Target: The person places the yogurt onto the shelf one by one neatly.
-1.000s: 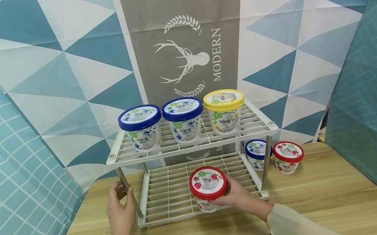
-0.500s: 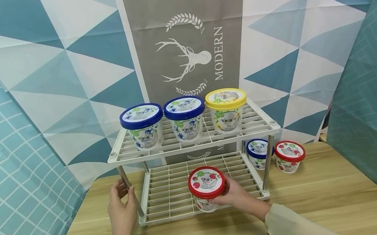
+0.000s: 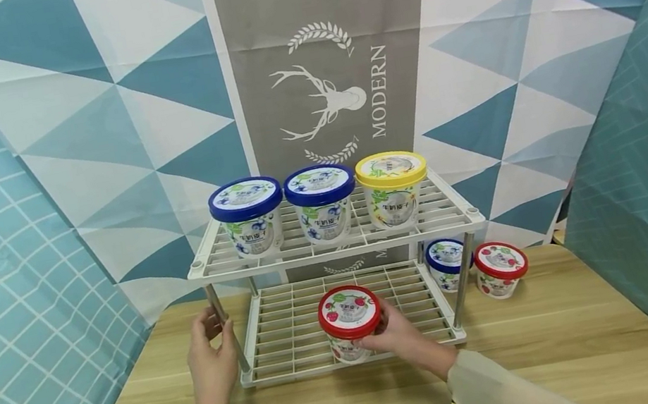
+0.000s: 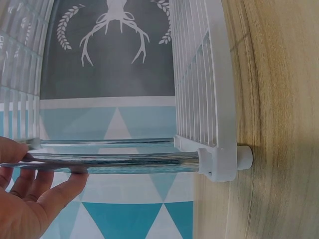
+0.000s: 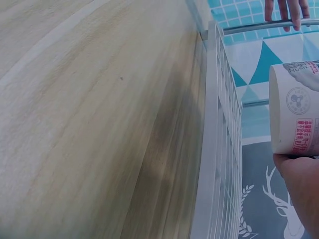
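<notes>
My right hand (image 3: 400, 338) grips a paper tub (image 3: 349, 312) with a red lid and strawberry print from its right side. The tub is upright over the front of the lower shelf (image 3: 273, 360); in the right wrist view, a gap shows between the tub's base (image 5: 276, 112) and the slats. My left hand (image 3: 212, 360) holds the rack's left front metal post (image 4: 124, 160), fingers and thumb on either side of it. On the upper shelf stand two blue-lidded tubs (image 3: 250, 218) (image 3: 324, 205) and a yellow-lidded tub (image 3: 393, 190) in a row.
Right of the rack, another blue-lidded tub (image 3: 446, 263) stands partly behind the right front post (image 3: 463, 286). Next to it is a second red-lidded tub (image 3: 500, 269). The wooden table (image 3: 576, 324) carries everything; a patterned cloth (image 3: 318, 10) hangs behind.
The right hand and its red-lidded tub have moved slightly left across the lower shelf. The left hand stays at the post. The head view has shifted slightly.
</notes>
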A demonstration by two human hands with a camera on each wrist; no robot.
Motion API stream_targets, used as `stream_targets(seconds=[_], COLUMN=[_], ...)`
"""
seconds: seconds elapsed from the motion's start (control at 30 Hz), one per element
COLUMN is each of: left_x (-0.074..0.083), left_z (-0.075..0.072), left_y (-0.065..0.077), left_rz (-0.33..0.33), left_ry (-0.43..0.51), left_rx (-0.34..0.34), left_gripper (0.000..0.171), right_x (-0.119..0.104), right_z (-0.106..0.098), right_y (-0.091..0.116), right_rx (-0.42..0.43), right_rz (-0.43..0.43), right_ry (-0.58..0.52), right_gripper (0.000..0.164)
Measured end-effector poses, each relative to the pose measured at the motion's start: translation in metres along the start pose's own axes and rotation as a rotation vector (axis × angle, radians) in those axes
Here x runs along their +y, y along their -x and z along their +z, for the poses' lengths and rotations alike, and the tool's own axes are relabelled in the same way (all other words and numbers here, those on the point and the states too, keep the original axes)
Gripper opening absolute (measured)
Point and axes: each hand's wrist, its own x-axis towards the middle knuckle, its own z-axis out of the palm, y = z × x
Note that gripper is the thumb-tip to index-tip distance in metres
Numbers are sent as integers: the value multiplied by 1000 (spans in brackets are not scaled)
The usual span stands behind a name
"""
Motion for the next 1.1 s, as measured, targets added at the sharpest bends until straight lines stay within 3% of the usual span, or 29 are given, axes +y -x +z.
stream_targets(seconds=[1.1], left_x=[1], left_z=[0], left_y=[0], left_rz=[-6], left_ry=[7], left_rx=[-12], left_gripper=[34], right_x=[13], right_z=[17], right_y=[-19], right_rx=[-32], right_rz=[-16], right_ry=[-16], right_gripper=[77])
